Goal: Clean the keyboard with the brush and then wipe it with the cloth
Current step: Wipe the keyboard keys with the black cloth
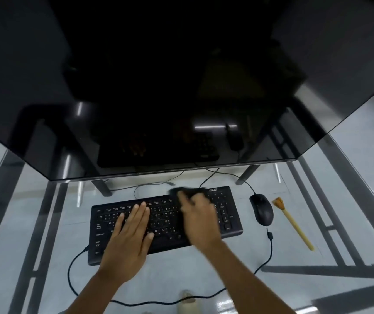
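Black and long, the keyboard (pixel 165 223) lies crosswise on the glass table (pixel 204 275), its length running left to right under both hands. The left hand (pixel 131 236) presses flat, fingers straight, on the left keys, while the right hand (pixel 198 217), blurred, seems to grip the dark cloth (pixel 182 191) at the far edge right of middle. Unwiped keys probably lie toward either end, so the wipe should run along that length; the brush (pixel 292 223) lies idle beyond the mouse (pixel 261 209).
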Demonstrator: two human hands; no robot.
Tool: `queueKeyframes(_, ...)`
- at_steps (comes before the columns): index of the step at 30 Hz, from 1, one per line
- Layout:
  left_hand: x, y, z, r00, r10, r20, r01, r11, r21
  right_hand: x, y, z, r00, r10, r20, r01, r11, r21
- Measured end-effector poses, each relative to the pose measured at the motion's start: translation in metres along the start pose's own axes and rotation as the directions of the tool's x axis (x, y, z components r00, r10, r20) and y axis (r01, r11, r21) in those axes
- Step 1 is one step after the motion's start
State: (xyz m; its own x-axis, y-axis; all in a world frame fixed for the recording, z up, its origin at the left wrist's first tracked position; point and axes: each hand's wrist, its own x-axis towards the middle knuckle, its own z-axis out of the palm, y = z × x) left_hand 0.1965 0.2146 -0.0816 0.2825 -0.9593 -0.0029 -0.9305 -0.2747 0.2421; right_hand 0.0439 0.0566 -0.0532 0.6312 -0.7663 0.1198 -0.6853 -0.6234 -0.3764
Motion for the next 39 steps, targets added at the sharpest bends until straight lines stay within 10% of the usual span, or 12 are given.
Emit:
queueKeyframes(5, 0.0, 0.003, 0.001, 1.0, -0.019, -0.008, 0.019, 0.999, 0.027, 0.015, 0.054, -0.023, 0.881, 0.433, -0.193, -0.447, 0.894, -0.036)
queueKeyframes(12, 0.002, 0.006, 0.0, 1.0, -0.013, -0.014, 0.013, 1.0, 0.02, -0.018, 0.004, -0.007, 0.977, -0.185, 0.103, 0.192, 0.979, -0.062)
queueKeyframes(17, 0.002, 0.007, -0.001, 1.0, -0.013, -0.006, 0.013, 0.999, 0.043, -0.008, 0.074, -0.027, 0.909, 0.379, -0.171, -0.38, 0.925, 0.031)
queueKeyframes(24, 0.001, 0.006, 0.001, 1.0, -0.005, -0.01, 0.005, 0.998, 0.059, -0.059, 0.004, -0.009, 0.999, -0.04, 0.026, 0.037, 0.995, 0.09)
queueKeyframes(29, 0.001, 0.006, 0.001, 1.0, -0.005, -0.02, 0.006, 0.999, 0.052, -0.051, 0.084, -0.026, 0.911, 0.35, -0.216, -0.343, 0.937, 0.072)
queueKeyframes(35, 0.0, 0.007, 0.001, 1.0, 0.004, -0.016, -0.004, 0.999, 0.034, -0.063, 0.018, -0.005, 0.995, -0.054, -0.08, 0.047, 0.995, -0.089)
queueKeyframes(39, 0.003, 0.003, 0.001, 1.0, 0.011, -0.02, -0.011, 0.999, 0.039, -0.027, 0.062, -0.024, 0.948, 0.265, -0.177, -0.279, 0.959, -0.059)
